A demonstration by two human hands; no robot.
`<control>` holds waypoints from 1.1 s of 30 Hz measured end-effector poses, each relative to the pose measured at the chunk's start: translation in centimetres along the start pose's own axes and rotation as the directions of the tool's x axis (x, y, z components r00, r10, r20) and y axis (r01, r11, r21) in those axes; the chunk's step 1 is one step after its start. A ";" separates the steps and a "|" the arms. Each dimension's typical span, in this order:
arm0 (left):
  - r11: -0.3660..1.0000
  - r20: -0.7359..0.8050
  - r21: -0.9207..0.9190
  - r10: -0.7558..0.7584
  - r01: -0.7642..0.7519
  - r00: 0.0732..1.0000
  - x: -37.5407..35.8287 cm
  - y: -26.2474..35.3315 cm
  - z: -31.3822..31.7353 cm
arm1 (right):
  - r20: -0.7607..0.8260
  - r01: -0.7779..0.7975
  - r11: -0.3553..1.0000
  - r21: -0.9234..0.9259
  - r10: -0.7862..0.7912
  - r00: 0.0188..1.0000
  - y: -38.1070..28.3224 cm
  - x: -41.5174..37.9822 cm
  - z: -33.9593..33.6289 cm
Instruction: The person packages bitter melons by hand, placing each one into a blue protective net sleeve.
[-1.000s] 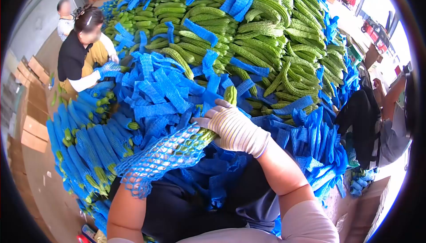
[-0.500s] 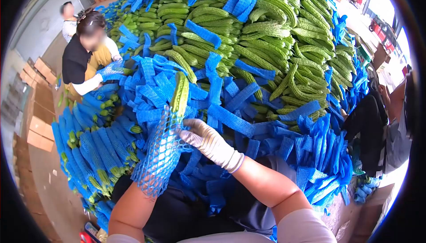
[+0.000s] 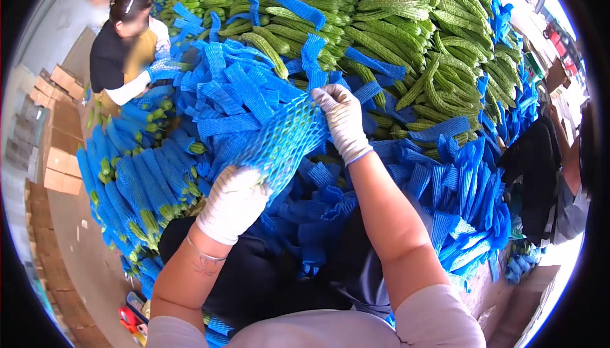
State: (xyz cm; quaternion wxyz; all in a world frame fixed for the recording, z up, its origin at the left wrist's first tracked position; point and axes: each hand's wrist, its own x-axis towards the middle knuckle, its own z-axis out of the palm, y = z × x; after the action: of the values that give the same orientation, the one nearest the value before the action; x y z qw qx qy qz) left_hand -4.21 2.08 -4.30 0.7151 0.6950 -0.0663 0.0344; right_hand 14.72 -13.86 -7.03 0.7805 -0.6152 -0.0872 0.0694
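1. A green gourd (image 3: pixel 277 165) is held in front of the body, slanting up to the right; its skin is seen through the mesh of a blue net sleeve (image 3: pixel 304 119).
2. The lower end is wrapped by the left hand (image 3: pixel 234 203), in what appears to be a firm, closed grip; the fingertips are hidden.
3. The upper edge of the sleeve is pinched narrowly between thumb and fingers of the right hand (image 3: pixel 337 116).
4. The mesh could be torn or overstretched if it is pulled too hard against the gourd's bumpy skin.
5. The edge could be lost from the pinch, since only a little netting seems to be gripped.
6. The gourd could be bent or snapped if the two hands are worked at an angle.
7. If the left grip is loosened, it could be dropped among the loose sleeves (image 3: pixel 238 90), beside the row of sleeved gourds (image 3: pixel 143 183).
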 end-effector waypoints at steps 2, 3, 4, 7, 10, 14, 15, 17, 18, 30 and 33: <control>0.596 0.016 -0.786 -0.246 0.164 0.969 0.4 3.7 1.5 | -0.056 -0.006 1.000 -0.018 0.005 0.998 0.6 0.9 -1.6; 0.595 0.029 -0.785 -0.241 0.171 0.970 0.6 5.1 2.0 | -0.084 0.010 1.000 -0.023 -0.012 0.996 1.1 1.2 -2.3; 0.640 0.017 -0.734 -0.319 0.229 0.947 0.8 6.2 2.3 | -0.109 0.026 0.999 -0.029 -0.029 0.994 1.0 1.4 -2.6; 0.724 0.004 -0.625 -0.372 0.292 0.928 0.6 6.4 2.4 | -0.177 0.053 0.997 -0.062 -0.063 0.982 0.5 0.7 -2.4; 0.937 -0.119 -0.316 -0.197 0.151 0.973 -0.4 5.0 2.2 | -0.165 -0.062 0.998 0.019 0.064 0.984 -1.0 -1.1 -1.6; 0.868 0.103 0.485 0.061 -0.104 0.993 0.2 3.5 2.4 | 0.498 -0.535 0.728 0.429 0.303 0.813 -2.1 -4.0 0.1; 0.761 0.246 0.604 0.104 -0.236 0.964 0.7 4.7 2.7 | 0.485 -0.469 0.756 0.457 0.231 0.844 -2.4 -4.9 1.1; 0.844 0.371 0.495 0.010 -0.207 0.929 1.1 6.0 1.9 | 0.561 -0.549 0.703 0.452 0.254 0.788 -3.2 -5.2 0.4; 0.902 0.254 0.427 -0.187 0.064 0.949 0.8 6.7 0.9 | 0.550 -0.503 0.772 0.388 0.244 0.799 -3.2 -5.3 0.3; 0.927 -0.276 0.356 -0.012 0.113 0.961 2.9 4.3 0.1 | 0.586 -0.462 0.855 0.235 0.255 0.769 -3.1 -8.1 2.5; 0.934 -0.180 0.328 -0.083 0.139 0.980 2.5 4.6 -0.6 | 0.600 -0.464 0.856 0.229 0.251 0.759 -3.1 -8.2 2.1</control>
State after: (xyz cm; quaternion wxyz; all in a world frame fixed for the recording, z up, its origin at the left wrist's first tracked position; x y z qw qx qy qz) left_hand -2.33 2.74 0.56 0.5887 0.8050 0.0391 0.0615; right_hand 6.29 -14.39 -3.98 0.7930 -0.4182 -0.1719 0.4083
